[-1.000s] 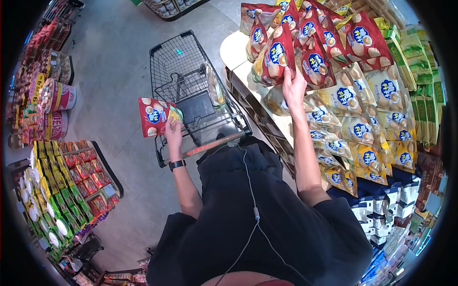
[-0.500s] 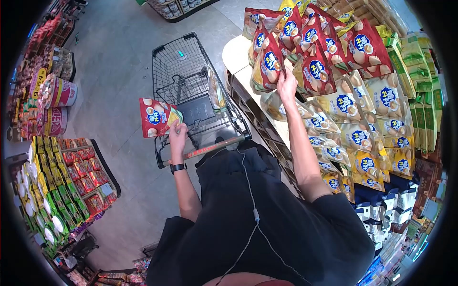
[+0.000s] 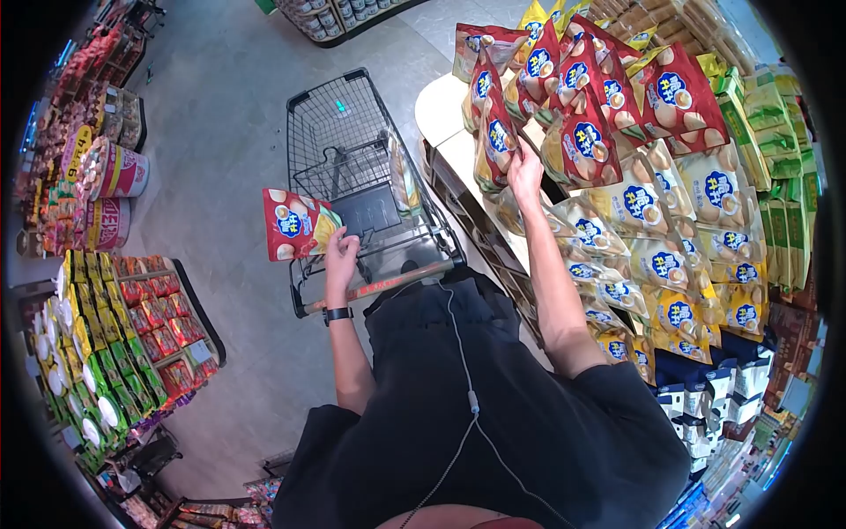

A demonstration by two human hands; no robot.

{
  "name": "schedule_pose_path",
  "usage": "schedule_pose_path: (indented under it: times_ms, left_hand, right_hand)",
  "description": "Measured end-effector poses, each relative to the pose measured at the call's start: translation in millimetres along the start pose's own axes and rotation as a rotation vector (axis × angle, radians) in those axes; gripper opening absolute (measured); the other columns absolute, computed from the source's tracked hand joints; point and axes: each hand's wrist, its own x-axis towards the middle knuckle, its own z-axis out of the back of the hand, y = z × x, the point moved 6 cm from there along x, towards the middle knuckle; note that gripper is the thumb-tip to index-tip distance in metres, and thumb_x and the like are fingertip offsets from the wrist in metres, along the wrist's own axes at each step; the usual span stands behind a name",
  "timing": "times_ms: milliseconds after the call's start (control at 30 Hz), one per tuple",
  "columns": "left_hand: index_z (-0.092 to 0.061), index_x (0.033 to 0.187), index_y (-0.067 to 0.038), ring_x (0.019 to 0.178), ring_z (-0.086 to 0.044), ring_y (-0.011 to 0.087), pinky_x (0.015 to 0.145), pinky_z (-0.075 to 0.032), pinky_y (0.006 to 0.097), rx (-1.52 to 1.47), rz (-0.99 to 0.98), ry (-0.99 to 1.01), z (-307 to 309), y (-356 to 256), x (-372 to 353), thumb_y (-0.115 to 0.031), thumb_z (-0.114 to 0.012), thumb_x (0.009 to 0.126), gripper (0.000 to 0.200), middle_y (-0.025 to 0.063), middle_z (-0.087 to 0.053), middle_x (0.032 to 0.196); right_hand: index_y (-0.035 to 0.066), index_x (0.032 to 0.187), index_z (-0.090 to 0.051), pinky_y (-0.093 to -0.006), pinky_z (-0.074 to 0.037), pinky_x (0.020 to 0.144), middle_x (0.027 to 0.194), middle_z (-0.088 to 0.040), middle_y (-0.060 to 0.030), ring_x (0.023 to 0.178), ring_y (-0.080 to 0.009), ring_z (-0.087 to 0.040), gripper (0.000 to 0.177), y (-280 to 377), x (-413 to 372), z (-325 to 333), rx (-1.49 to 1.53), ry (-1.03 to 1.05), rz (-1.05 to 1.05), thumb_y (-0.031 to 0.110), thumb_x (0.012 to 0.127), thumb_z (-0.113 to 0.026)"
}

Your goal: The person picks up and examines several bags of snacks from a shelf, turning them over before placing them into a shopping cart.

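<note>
Red bag (image 3: 297,227) in the head view lies roughly crosswise, its long axis running left to right with a slight tilt; its printed front faces up at the camera, and its yellowish edge points right. The second red bag (image 3: 500,139) is closer to upright, its long axis running far to near, with the front seen narrow and at a slant.

Compared with the earlier frames, the second red bag shows less of its front and sits nearer and farther left against the display (image 3: 448,108), with a wider gap between it and the neighbouring red bag (image 3: 585,145). The first keeps almost the same pose.

The left hand (image 3: 341,257) is closed on the right edge of the red bag, which hangs to its left, over the near left side of the shopping cart (image 3: 339,132). The right hand (image 3: 526,176) has its fingers pinched on the right edge of the second red bag, which lies to its left and slightly farther off. The hands are well apart, with the cart's near end between them. Pale bags (image 3: 636,196) lie right of the right hand, and a clear packet (image 3: 404,181) leans inside the cart's right side.
</note>
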Motion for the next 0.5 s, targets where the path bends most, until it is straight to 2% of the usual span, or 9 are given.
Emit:
schedule_pose_path:
  times_ms: [33,67,167,267,367,467,500]
  left_hand:
    - [-0.044,0.145,-0.01,0.103,-0.068,0.0209,0.08,-0.054,0.0346,-0.003,-0.006,0.006,-1.6,-1.3,0.7,-0.028,-0.065,0.096,0.056,0.0125,-0.065,0.124]
    - [-0.045,0.144,-0.009,0.103,-0.068,0.0208,0.08,-0.054,0.0348,-0.006,-0.012,0.012,-3.3,-2.2,1.1,-0.027,-0.065,0.097,0.055,0.0124,-0.065,0.124]
    - [-0.048,0.14,0.0,0.088,-0.064,0.0128,0.073,-0.051,0.0259,-0.059,-0.062,-0.003,-8.0,-7.0,3.3,-0.021,-0.066,0.096,0.052,0.0087,-0.068,0.105]
    - [-0.05,0.141,-0.008,0.099,-0.067,0.0175,0.08,-0.053,0.0331,0.004,-0.044,0.046,-10.5,-0.6,7.7,-0.025,-0.064,0.097,0.049,0.0083,-0.066,0.117]
    - [-0.053,0.138,-0.008,0.097,-0.066,0.0164,0.078,-0.052,0.0322,0.035,-0.052,0.051,-13.9,-3.1,7.8,-0.026,-0.065,0.097,0.046,0.0071,-0.066,0.115]
    - [-0.054,0.137,-0.008,0.098,-0.066,0.0161,0.077,-0.052,0.0319,0.051,-0.037,0.074,-18.3,-1.3,10.3,-0.026,-0.065,0.097,0.046,0.0067,-0.067,0.113]
    - [-0.054,0.137,-0.008,0.098,-0.066,0.0161,0.077,-0.052,0.0319,0.067,-0.042,0.077,-19.0,-0.4,11.5,-0.026,-0.065,0.097,0.046,0.0066,-0.067,0.113]
  right_hand:
    - [0.002,0.13,-0.061,-0.04,-0.051,0.096,0.114,-0.069,-0.024,0.11,-0.0356,-0.067,0.039,-4.4,0.3,-1.9,0.013,0.002,-0.008,0.002,0.094,-0.048]
    - [0.004,0.131,-0.062,-0.0394,-0.05,0.093,0.11,-0.069,-0.0267,0.107,-0.0355,-0.068,0.035,-9.0,0.3,-3.0,0.05,-0.044,0.04,0.012,0.099,-0.048]
    - [0.003,0.13,-0.062,-0.0381,-0.05,0.093,0.111,-0.07,-0.0247,0.105,-0.0322,-0.069,0.035,-10.2,-1.1,-1.6,0.115,-0.055,0.028,0.011,0.099,-0.048]
    - [0.003,0.128,-0.063,-0.0367,-0.05,0.091,0.106,-0.071,-0.0225,0.1,-0.029,-0.069,0.034,-13.1,-2.2,1.3,0.108,-0.155,0.015,0.011,0.099,-0.049]
    - [0.001,0.126,-0.064,-0.0358,-0.051,0.088,0.102,-0.072,-0.0212,0.095,-0.0255,-0.069,0.032,-14.7,-5.3,5.0,0.149,-0.227,0.021,0.012,0.099,-0.05]
    - [-0.003,0.126,-0.064,-0.0372,-0.052,0.088,0.105,-0.073,-0.0222,0.096,-0.0269,-0.071,0.034,-5.2,-10.0,14.3,0.205,-0.24,-0.023,0.012,0.098,-0.05]
    - [-0.003,0.125,-0.064,-0.036,-0.052,0.086,0.102,-0.073,-0.0208,0.093,-0.0242,-0.07,0.034,0.7,-11.5,20.6,0.219,-0.244,-0.037,0.011,0.098,-0.05]
